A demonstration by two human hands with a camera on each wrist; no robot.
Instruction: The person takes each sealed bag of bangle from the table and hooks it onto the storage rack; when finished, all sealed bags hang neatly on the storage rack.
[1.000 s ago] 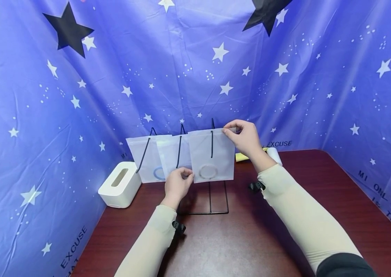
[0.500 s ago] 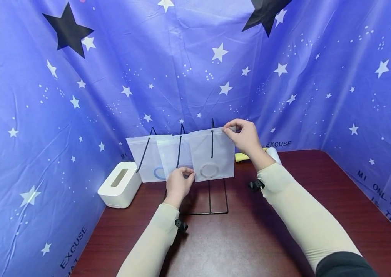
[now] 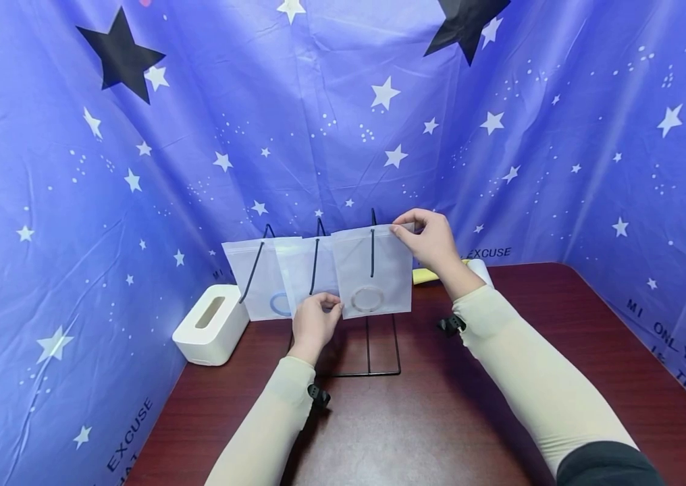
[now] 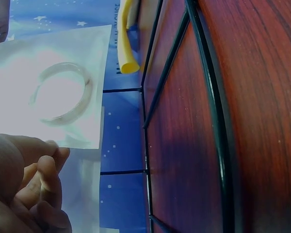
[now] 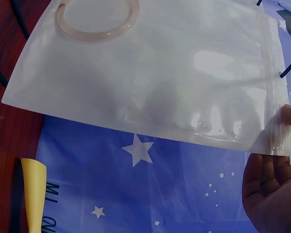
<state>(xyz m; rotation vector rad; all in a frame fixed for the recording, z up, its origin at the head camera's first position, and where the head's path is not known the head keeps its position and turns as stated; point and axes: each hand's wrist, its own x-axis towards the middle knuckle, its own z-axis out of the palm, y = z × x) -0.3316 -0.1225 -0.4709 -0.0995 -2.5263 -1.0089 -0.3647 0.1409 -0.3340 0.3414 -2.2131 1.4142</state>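
Note:
Three frosted zip bags hang side by side from the prongs of a black wire rack (image 3: 358, 374). My right hand (image 3: 431, 241) pinches the top right corner of the rightmost bag (image 3: 387, 270), by its zip strip. At that bag's lower left corner, the thumb and fingertips of my left hand (image 3: 315, 325) pinch the edge. A pale brownish bangle (image 5: 97, 35) lies inside this bag near its bottom. The middle bag (image 3: 300, 270) is partly behind my left hand, which hides its lower part. A blue bangle (image 3: 276, 304) shows in the left bag (image 3: 246, 260).
A white tissue box (image 3: 212, 331) stands left of the rack on the dark red table (image 3: 440, 432). Behind my right forearm lie a yellow tube-like thing (image 3: 424, 275) and a white roll (image 3: 481, 270). A blue star-patterned curtain (image 3: 319, 155) encloses the table's back and sides.
The rightmost bag's lower edge has risen slightly, and my left hand has shifted a little to the right with its corner. My right hand keeps its place at the top corner.

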